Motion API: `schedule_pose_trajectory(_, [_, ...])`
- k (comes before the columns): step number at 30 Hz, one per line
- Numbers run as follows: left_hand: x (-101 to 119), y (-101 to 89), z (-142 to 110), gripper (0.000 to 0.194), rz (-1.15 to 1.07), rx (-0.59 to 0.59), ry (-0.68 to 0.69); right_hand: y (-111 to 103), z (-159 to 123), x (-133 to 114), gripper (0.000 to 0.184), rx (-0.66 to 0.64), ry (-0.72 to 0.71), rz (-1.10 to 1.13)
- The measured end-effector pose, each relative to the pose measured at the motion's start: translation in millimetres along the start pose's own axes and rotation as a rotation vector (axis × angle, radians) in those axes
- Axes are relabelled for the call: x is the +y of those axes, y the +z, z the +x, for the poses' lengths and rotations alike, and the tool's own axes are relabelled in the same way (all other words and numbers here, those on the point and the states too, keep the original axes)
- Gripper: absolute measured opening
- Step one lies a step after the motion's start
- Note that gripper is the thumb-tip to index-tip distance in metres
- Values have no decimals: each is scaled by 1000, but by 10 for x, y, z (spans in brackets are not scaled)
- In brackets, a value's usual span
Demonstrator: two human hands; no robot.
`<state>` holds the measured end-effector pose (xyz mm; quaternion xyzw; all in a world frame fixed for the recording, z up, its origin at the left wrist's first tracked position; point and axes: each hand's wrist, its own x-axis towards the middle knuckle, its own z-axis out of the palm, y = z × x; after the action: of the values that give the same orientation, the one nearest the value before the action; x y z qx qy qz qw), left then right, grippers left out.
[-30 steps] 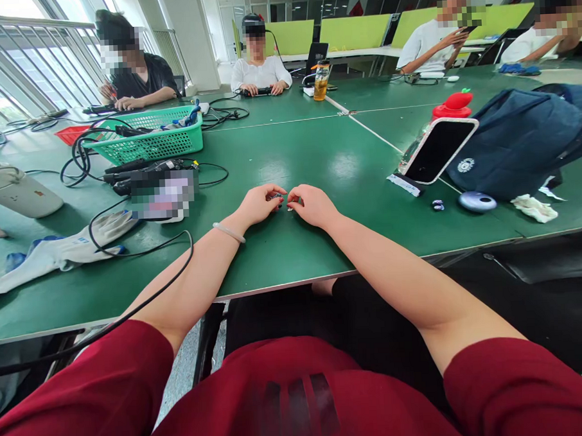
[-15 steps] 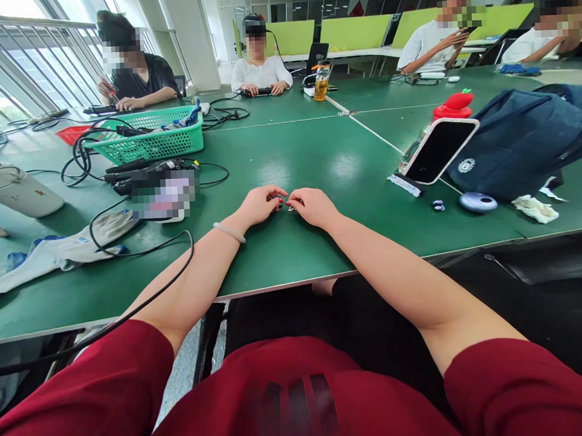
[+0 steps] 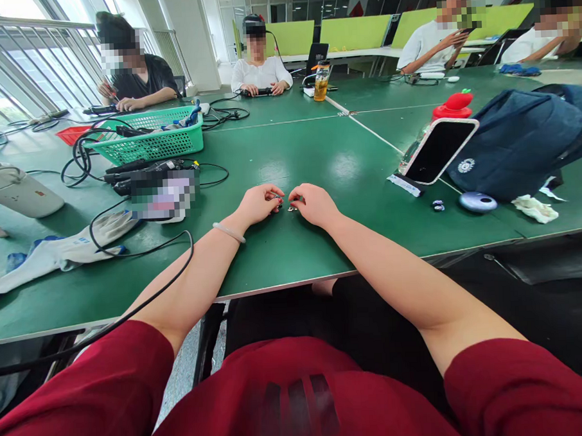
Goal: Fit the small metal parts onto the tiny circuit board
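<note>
Basket (image 3: 153,145) holds dark cables (image 3: 135,130), left hand (image 3: 257,204) pinches small dark piece (image 3: 277,197), right hand (image 3: 313,205) curls by silvery bits (image 3: 291,209), grip unclear.

Near the frame's centre, my left hand (image 3: 257,204) pinches a small dark piece (image 3: 278,197), mostly hidden; a tiny silvery piece (image 3: 292,209) lies on the green table (image 3: 292,250) by my right hand (image 3: 314,205).

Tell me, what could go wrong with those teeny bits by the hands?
The tiny bits on the table could get lost if the right hand bumps them. The small thing in the left hand might slip out. The black cable crossing the left forearm could snag if that arm moves.
</note>
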<state>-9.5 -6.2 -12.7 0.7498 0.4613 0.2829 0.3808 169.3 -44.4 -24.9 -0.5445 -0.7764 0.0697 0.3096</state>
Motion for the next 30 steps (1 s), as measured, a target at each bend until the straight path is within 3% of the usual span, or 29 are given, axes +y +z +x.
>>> schedule_pose_trajectory(3, [-9, -14, 4, 18, 31, 22, -4, 1, 8, 11, 23, 5, -1, -2])
schedule_pose_trajectory(7, [-40, -24, 22, 15, 53, 47, -5, -2, 14, 7, 20, 17, 27, 12])
schedule_pose_trajectory(20, [17, 44, 25, 27, -300, -16, -16, 0, 29, 16, 20, 60, 174, 209])
schedule_pose_trajectory(30, [11, 17, -31, 29, -210, -97, 110, -10, 24, -1, 19, 47, 202, 307])
